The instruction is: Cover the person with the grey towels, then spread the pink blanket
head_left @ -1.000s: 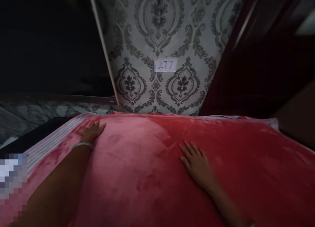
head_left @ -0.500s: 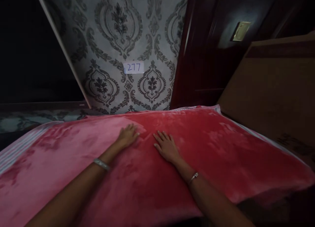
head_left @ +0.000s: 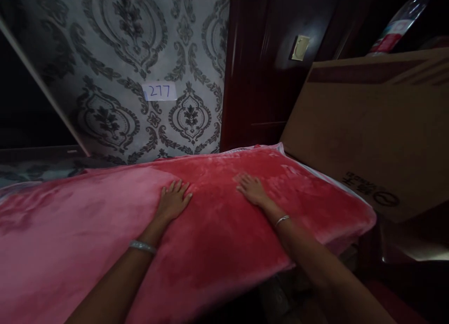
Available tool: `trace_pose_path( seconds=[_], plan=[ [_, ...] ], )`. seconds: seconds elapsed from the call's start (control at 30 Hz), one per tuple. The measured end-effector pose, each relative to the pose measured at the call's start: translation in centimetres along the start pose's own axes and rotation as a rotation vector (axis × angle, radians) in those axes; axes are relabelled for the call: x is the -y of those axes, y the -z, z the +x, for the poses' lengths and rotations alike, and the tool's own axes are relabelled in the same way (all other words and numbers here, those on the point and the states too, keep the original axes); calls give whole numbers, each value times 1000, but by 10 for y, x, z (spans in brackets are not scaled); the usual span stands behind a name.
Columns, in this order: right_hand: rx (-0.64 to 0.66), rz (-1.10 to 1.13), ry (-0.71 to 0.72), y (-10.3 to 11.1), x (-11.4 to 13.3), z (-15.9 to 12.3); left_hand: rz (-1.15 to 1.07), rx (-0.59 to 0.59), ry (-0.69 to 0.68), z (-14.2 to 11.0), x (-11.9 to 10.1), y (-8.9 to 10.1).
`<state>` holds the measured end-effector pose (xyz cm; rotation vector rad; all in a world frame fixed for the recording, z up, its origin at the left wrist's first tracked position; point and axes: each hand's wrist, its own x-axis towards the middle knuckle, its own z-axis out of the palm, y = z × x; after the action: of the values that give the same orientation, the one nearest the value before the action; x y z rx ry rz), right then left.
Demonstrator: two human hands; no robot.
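A plush blanket (head_left: pixel 217 239), red on the right and pinker on the left, lies spread over a raised surface that it hides. My left hand (head_left: pixel 173 201) rests palm down on it with the fingers spread, near the border between the two shades. Further right, my right hand (head_left: pixel 253 190) lies flat on the red part, fingers stretched out and slightly blurred. Neither hand grips the cloth. A wide bracelet (head_left: pixel 142 246) is on my left wrist and a thin one (head_left: pixel 282 219) on my right.
Behind the blanket stands a patterned wall (head_left: pixel 189 113) with a paper label (head_left: pixel 159 91) reading 277. A large cardboard box (head_left: pixel 372 127) borders the right side, with a plastic bottle (head_left: pixel 396 31) above it. A dark screen (head_left: pixel 28 99) is at the left.
The view has swung to the right, bringing the bottle into sight. My right hand has slid right and away over the blanket, so the hands are further apart.
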<state>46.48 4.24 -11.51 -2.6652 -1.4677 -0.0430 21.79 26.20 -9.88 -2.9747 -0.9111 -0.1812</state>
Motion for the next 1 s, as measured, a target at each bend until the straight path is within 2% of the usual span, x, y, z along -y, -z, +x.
trace_pose_path(
  seconds=[0.1,0.2,0.27,0.37,0.47,0.53,0.57,0.67,0.77,0.83,0.9,0.93,1.0],
  plan=[
    [-40,-60,-318,-1,-88,-18,5,2,0,1,-1,-1],
    [-113,-67,-581,-6,-150,-42,-5,-1,6,3,0,-1],
    [-154,-43,-728,-8,-172,-54,-16,4,10,3,0,0],
    [-165,-2,-820,-7,-178,-59,-30,16,17,4,-1,2],
    [-171,47,-906,3,-159,-47,-30,11,18,3,-2,2],
    [-209,42,-869,12,-130,-31,-31,2,16,3,-2,1],
    [-231,25,-779,16,-110,-21,-35,-1,16,3,-1,0],
    [-185,50,-323,18,-32,10,-48,-30,36,2,1,-2],
    [-105,133,161,8,51,34,-40,-46,53,3,3,-3],
    [-40,167,425,-1,91,47,-21,-29,51,3,3,-4],
    [2,146,537,-5,107,60,-6,-12,54,5,5,-6],
    [13,121,531,-5,104,67,-2,-5,56,6,6,-8],
    [16,68,439,-2,77,81,4,2,55,8,9,-13]
  ],
)
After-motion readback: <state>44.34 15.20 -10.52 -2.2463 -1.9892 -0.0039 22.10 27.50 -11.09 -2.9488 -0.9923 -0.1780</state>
